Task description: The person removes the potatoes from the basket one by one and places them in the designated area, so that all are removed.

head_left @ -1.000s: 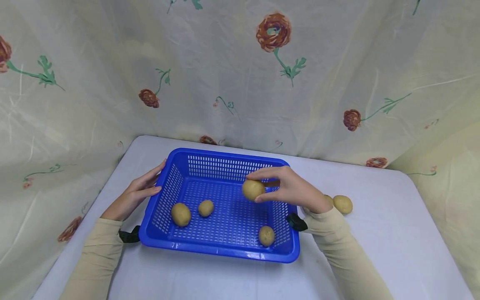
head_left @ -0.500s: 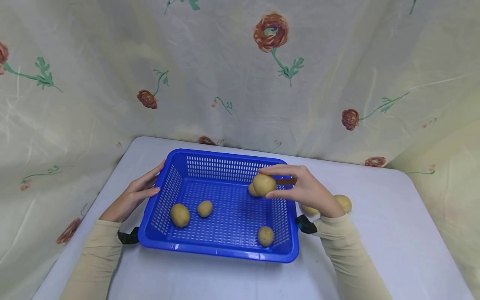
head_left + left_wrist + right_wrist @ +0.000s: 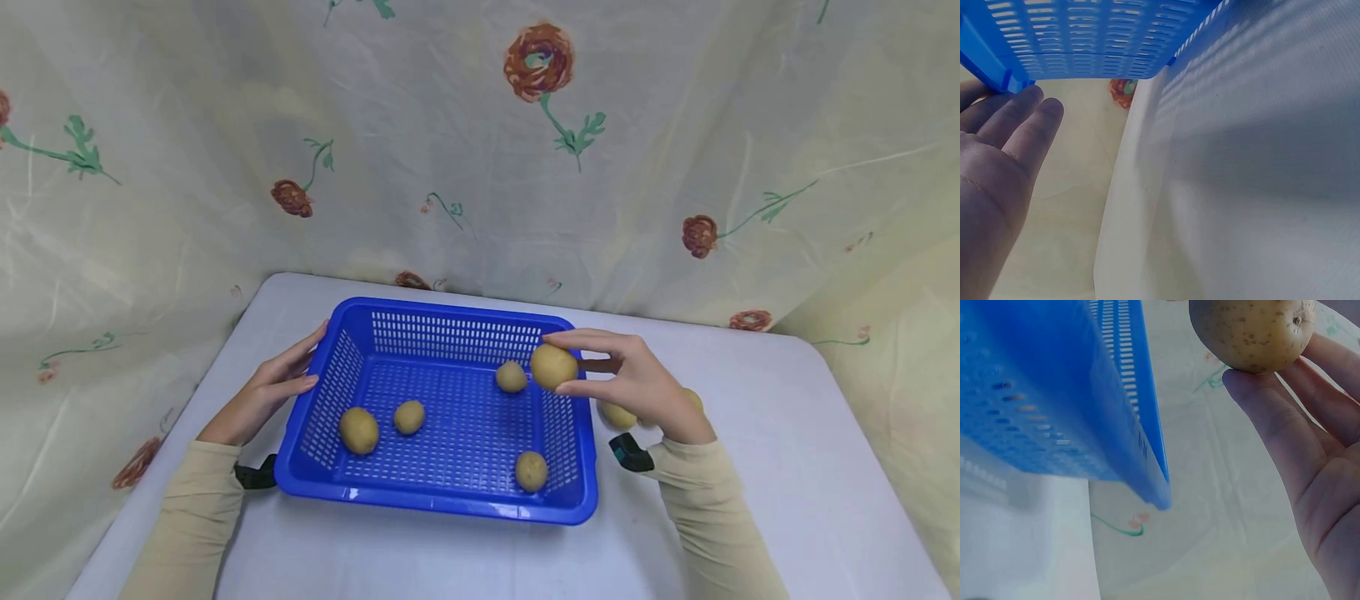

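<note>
A blue plastic basket (image 3: 435, 506) with slotted sides stands on the white table, several potatoes inside it. One larger potato (image 3: 359, 430) lies near its left wall beside a smaller potato (image 3: 409, 417). My left hand (image 3: 273, 387) rests against the basket's left rim with fingers fairly straight; in the left wrist view, fingers (image 3: 1035, 134) reach the blue rim from below. My right hand (image 3: 626, 379) pinches a potato (image 3: 553, 367) between thumb and fingertips, above the basket's right rim. Its speckled skin shows closely in the right wrist view.
More potatoes lie on the table right of the basket, one potato (image 3: 618, 416) near its wall and others partly behind my right wrist. A flowered curtain (image 3: 480, 150) hangs behind the white table (image 3: 780, 467).
My right hand has moved right with the potato, from over the basket's inside to its right rim. A potato previously hidden behind it now shows in the basket. My left hand stays put.
</note>
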